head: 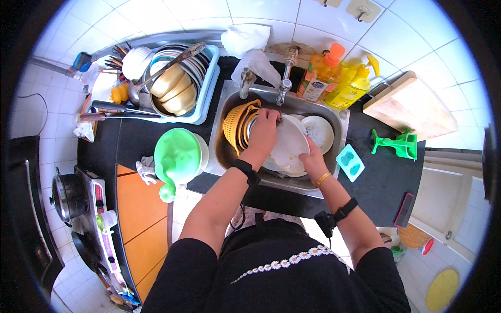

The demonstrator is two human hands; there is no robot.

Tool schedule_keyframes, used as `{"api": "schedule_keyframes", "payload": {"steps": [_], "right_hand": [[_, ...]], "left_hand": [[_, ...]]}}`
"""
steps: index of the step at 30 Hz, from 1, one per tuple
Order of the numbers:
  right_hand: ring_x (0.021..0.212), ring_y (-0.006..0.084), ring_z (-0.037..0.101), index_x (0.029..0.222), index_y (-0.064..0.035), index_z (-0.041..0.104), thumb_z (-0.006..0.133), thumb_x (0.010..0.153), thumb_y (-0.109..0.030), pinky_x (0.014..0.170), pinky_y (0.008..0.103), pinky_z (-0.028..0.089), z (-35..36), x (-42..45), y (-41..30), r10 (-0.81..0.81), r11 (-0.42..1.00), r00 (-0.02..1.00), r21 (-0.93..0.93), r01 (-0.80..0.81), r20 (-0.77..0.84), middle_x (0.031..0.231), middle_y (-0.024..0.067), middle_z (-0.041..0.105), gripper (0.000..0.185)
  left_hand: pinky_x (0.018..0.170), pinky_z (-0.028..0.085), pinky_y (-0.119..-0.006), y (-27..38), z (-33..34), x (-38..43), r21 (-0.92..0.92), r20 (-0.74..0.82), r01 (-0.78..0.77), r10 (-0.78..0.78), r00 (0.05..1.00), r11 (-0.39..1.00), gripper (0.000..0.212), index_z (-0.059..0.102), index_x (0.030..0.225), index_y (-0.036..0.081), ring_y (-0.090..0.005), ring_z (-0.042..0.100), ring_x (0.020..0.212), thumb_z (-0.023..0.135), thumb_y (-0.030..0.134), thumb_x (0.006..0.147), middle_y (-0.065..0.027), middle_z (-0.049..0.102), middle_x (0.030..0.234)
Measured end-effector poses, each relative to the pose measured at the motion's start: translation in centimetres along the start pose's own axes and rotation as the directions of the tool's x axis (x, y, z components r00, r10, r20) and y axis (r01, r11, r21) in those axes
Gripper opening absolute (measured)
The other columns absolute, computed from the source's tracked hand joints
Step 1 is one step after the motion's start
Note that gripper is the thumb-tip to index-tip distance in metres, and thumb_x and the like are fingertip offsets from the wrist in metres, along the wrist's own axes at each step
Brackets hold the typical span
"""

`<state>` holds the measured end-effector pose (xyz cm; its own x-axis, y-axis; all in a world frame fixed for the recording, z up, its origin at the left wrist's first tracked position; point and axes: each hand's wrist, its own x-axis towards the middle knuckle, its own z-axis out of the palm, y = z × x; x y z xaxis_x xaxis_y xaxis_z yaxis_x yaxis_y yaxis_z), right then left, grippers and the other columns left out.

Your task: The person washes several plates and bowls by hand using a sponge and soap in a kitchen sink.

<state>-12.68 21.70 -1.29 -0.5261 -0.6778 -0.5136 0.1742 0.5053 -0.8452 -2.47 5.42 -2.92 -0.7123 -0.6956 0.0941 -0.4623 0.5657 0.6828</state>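
Over the steel sink (220, 154), my right hand (313, 158) grips the rim of a white plate (289, 146) with food residue on it. My left hand (266, 129) is bent over the plate's upper left side, its fingers closed on a dark scrubber (279, 118), only partly visible. Left of the plate, yellow colanders (235, 125) and metal bowls stand nested on their sides. Another white plate (319, 133) with bits of residue lies at the sink's right. Behind the sink are two metal taps, the taller one (287, 76) above the plates.
Left stand a full blue dish rack (213, 78) and a green basin (178, 154). Soap bottles (319, 76) stand behind the sink. A wooden cutting board (411, 105), a teal mold (350, 162), a green plastic holder (395, 144) and a phone (403, 210) are at the right.
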Motion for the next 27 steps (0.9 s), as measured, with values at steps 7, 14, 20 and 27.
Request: {"api": "schedule_keyframes", "payload": {"steps": [7, 14, 20, 27], "right_hand": [[0.125, 0.0228, 0.051, 0.145, -0.0038, 0.046, 0.051, 0.078, 0.007, 0.109, 0.0315, 0.035, -0.3, 0.6, 1.1, -0.081, 0.996, 0.997, 0.030, 0.081, -0.002, 0.132, 0.0106, 0.058, 0.068], [0.128, 0.0249, 0.051, 0.141, -0.0027, 0.049, 0.050, 0.081, 0.007, 0.109, 0.0321, 0.035, 0.0, 1.3, 1.6, -0.183, 0.983, 0.982, 0.002, 0.183, -0.044, 0.135, 0.0144, 0.057, 0.061], [0.127, 0.0265, 0.052, 0.140, -0.0033, 0.051, 0.049, 0.087, 0.005, 0.108, 0.0327, 0.036, -0.2, 2.7, 1.4, -0.215, 0.976, 0.974, 0.029, 0.217, -0.067, 0.134, 0.0160, 0.058, 0.054], [0.127, 0.0268, 0.052, 0.138, -0.0039, 0.052, 0.050, 0.092, 0.002, 0.110, 0.0339, 0.036, 0.3, 2.7, 2.2, -0.233, 0.972, 0.965, 0.011, 0.236, -0.117, 0.135, 0.0176, 0.057, 0.047]], "left_hand": [[0.082, 0.052, -0.047, 3.1, 1.8, -4.3, -0.106, 0.192, -0.171, 0.189, 0.963, 0.980, 0.027, 0.057, 0.112, 0.007, -0.0393, 0.061, 0.100, 0.060, 0.002, 0.085, -0.0163, 0.054, 0.117], [0.084, 0.051, -0.043, -0.9, -0.1, -1.5, 0.103, 0.067, -0.123, 0.117, 0.991, 0.987, 0.026, 0.062, 0.107, 0.004, -0.0365, 0.060, 0.100, 0.060, -0.001, 0.082, -0.0172, 0.058, 0.108], [0.087, 0.051, -0.041, 1.6, 1.7, -6.3, -0.100, 0.171, -0.205, 0.220, 0.960, 0.974, 0.031, 0.063, 0.113, 0.004, -0.0363, 0.060, 0.102, 0.059, -0.003, 0.083, -0.0172, 0.059, 0.110], [0.087, 0.052, -0.039, 0.1, -0.5, -5.1, -0.032, 0.179, -0.143, 0.147, 0.973, 0.989, 0.029, 0.063, 0.115, 0.005, -0.0330, 0.062, 0.101, 0.055, -0.001, 0.088, -0.0169, 0.059, 0.115]]}}
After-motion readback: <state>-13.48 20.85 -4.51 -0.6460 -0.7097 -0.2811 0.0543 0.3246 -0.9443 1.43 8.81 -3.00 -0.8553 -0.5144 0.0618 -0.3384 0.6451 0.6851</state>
